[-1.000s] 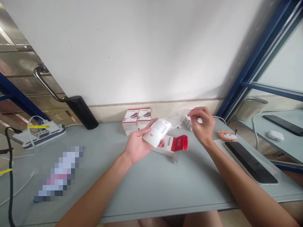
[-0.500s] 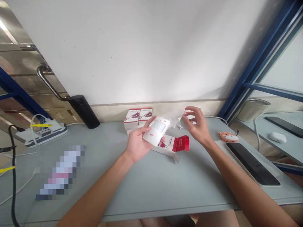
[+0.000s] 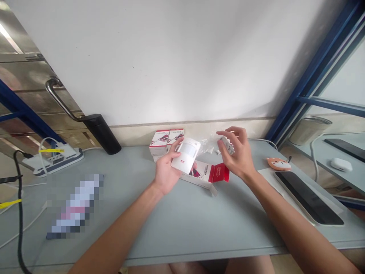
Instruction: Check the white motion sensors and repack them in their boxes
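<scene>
My left hand [image 3: 167,167] grips a white motion sensor [image 3: 184,158] with a pale lens window and a small red mark, tilted above the table. My right hand [image 3: 238,152] is raised to the right of it, thumb and fingers apart. Crumpled clear plastic [image 3: 209,144] lies just left of my right fingertips. A small white printed item [image 3: 228,144] shows behind that hand, partly hidden by its fingers. Below the sensor lies an opened white and red box [image 3: 203,173], its red flap [image 3: 219,172] folded out to the right.
Two white and red boxes [image 3: 159,139] stand at the wall, beside a black cylinder [image 3: 102,134]. A power strip [image 3: 58,160] with cables and a blurred flat item [image 3: 75,207] are on the left. A phone [image 3: 308,198] and an orange animal-shaped item [image 3: 278,163] lie right.
My right hand has let go of the clear plastic, which now lies on the table to its left. The sensor stays in my left hand, barely moved. The view has shifted slightly.
</scene>
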`<control>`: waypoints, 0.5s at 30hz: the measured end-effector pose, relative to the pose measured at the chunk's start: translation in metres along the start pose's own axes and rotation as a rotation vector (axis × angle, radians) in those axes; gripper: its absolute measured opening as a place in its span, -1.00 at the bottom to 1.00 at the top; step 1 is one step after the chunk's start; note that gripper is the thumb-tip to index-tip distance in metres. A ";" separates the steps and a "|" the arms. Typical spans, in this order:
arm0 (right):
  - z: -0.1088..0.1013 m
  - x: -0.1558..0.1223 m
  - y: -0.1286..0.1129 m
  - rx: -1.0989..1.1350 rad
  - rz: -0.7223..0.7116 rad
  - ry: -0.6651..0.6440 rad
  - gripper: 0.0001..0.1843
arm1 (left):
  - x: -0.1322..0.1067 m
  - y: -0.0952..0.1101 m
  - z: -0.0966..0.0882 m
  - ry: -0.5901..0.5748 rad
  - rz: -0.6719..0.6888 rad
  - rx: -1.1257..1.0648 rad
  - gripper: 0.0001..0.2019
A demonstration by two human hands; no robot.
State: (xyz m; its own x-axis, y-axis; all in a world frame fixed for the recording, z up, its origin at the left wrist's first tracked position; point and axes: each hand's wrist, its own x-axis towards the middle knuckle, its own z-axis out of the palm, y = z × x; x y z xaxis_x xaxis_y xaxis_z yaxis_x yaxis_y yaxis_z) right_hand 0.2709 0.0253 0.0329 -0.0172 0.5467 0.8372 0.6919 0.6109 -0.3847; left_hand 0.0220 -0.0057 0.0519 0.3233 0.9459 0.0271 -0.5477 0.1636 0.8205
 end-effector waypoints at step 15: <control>0.002 -0.005 -0.019 0.221 0.135 -0.379 -0.78 | -0.001 -0.013 0.002 -0.099 0.074 0.375 -0.38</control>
State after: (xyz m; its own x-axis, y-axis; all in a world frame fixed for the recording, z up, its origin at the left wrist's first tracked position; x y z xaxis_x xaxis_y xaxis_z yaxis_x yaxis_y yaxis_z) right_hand 0.2563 0.0118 0.0354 -0.2289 0.7756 0.5883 0.5365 0.6048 -0.5885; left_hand 0.0303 -0.0097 0.0417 0.3760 0.9169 0.1338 -0.2579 -0.0352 0.9655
